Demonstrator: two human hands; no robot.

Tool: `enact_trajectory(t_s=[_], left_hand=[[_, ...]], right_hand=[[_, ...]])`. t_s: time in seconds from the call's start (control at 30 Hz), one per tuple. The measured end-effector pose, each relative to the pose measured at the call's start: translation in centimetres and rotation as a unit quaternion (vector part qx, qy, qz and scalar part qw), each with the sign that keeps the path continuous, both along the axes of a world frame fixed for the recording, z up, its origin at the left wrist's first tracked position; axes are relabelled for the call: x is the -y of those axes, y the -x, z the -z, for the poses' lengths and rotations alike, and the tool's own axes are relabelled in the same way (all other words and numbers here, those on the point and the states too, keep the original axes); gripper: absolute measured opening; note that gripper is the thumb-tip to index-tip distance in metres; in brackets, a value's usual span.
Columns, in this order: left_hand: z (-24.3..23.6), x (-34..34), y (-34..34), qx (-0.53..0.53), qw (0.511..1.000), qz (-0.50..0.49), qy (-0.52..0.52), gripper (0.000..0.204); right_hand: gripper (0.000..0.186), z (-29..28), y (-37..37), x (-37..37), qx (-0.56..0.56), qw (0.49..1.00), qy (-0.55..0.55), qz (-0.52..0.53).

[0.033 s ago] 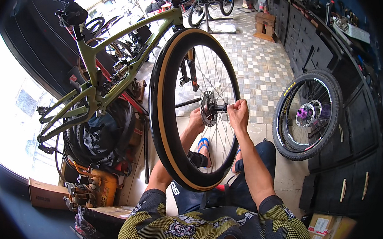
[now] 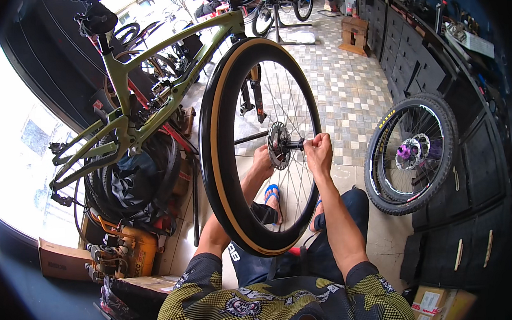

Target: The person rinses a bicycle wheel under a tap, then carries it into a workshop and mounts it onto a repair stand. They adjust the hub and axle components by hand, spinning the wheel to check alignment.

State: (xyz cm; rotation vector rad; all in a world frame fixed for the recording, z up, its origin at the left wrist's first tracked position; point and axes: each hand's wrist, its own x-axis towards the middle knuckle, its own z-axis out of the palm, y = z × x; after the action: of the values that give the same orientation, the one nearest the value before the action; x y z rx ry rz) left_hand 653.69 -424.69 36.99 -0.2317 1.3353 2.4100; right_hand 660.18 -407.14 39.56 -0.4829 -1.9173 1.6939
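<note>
A bicycle wheel [image 2: 236, 216] with a deep black rim and a tan-striped tyre stands upright before me, over my lap. Its hub [image 2: 292, 145] carries a disc brake rotor [image 2: 278, 146] on the left side. My right hand [image 2: 319, 154] is closed, thumb and fingers pinching the right end of the hub axle. On the other side my left hand [image 2: 261, 161] is closed at the left axle end, beside the rotor; its fingertips are partly hidden. The wheel hangs between both hands.
An olive-green bike frame [image 2: 174, 92] is held up at the left, close to the tyre. Below it sits an orange air compressor [image 2: 130, 247]. Two knobbly-tyred wheels [image 2: 409, 152] lean against dark cabinets [image 2: 401, 54] at right. A wooden stool [image 2: 353, 34] stands farther off.
</note>
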Motion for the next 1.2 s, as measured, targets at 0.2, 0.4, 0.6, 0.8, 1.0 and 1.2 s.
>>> enact_trajectory(t_s=[0.2, 0.4, 0.6, 0.8, 1.0, 1.2], left_hand=[[-1.1, -0.9, 0.3, -0.027, 1.000, 0.010, -0.006, 0.019], [0.4, 1.9, 2.0, -0.033, 0.999, 0.009, 0.018, 0.011], [-0.6, -0.5, 1.0, -0.001, 1.000, 0.008, 0.019, 0.014], [-0.1, -0.7, 0.8, -0.008, 0.999, 0.023, 0.024, 0.015], [1.9, 1.3, 1.6, -0.037, 0.999, 0.005, -0.034, 0.012], [0.3, -0.8, 0.2, -0.010, 1.000, 0.005, 0.021, 0.016]], right_hand=[[0.026, -0.2, 0.8, -0.7, -0.015, 1.000, -0.004, 0.006], [0.027, -1.2, 1.2, 1.1, -0.020, 1.000, 0.016, -0.010], [0.027, -0.3, 1.7, -0.4, -0.056, 0.998, 0.012, 0.004], [0.026, 0.0, 1.6, -0.8, -0.050, 0.999, 0.016, 0.010], [0.026, -0.4, 1.9, 0.7, -0.061, 0.998, 0.006, 0.009], [0.025, 0.4, 1.6, -0.6, -0.047, 0.999, -0.005, 0.022]])
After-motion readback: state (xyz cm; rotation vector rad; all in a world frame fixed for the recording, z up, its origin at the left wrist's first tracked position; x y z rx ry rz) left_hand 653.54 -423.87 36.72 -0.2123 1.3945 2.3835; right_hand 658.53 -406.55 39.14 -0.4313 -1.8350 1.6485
